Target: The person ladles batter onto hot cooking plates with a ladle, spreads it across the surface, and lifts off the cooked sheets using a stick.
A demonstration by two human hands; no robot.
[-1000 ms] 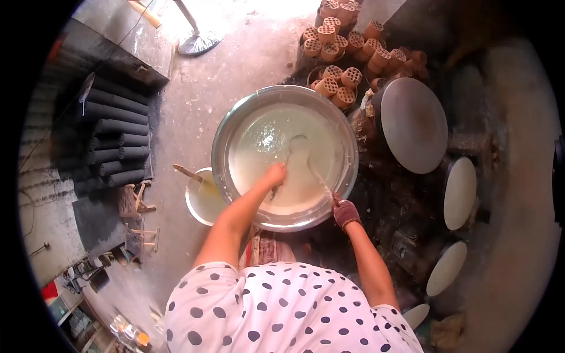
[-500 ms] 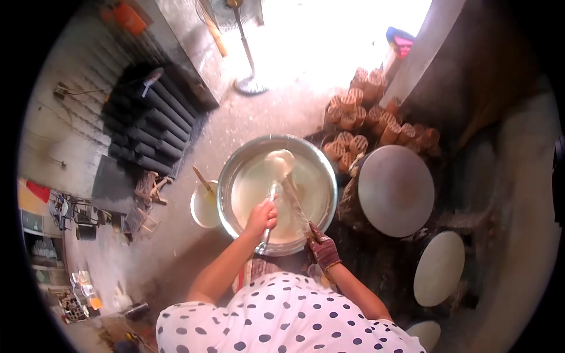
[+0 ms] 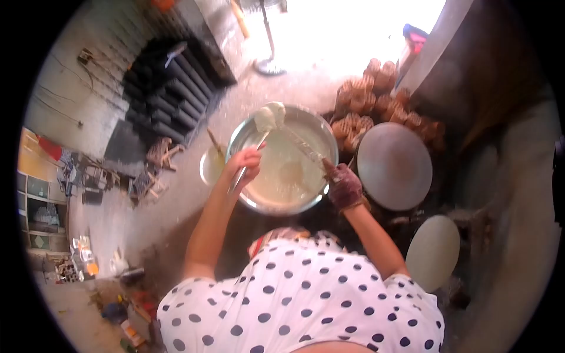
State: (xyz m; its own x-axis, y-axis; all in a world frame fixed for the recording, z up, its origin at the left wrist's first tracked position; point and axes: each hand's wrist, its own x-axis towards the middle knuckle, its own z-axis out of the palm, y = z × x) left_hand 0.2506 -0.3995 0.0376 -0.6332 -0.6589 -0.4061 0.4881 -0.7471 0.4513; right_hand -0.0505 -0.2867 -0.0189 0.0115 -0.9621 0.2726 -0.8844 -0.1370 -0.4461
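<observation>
A large round metal pot holds a pale, creamy liquid. My bare left hand is closed around the handle of a ladle. The ladle's bowl, coated in thick whitish stuff, is over the pot's far left rim. My right hand, in a dark reddish work glove, grips a long, flat stick at the pot's right rim. Pale residue coats the stick, which slants across the pot with its far tip close to the ladle's bowl. Whether they touch, I cannot tell.
Left of the pot stands a small pale bowl with a stick in it. On the right are a round grey plate and a paler disc. Brown perforated cylinders and black cylinders are stacked farther off. A fan stand is beyond.
The ladle has moved from over the pot's middle to its far left rim. My left hand has shifted left, my right hand rightward and up. The view has moved too.
</observation>
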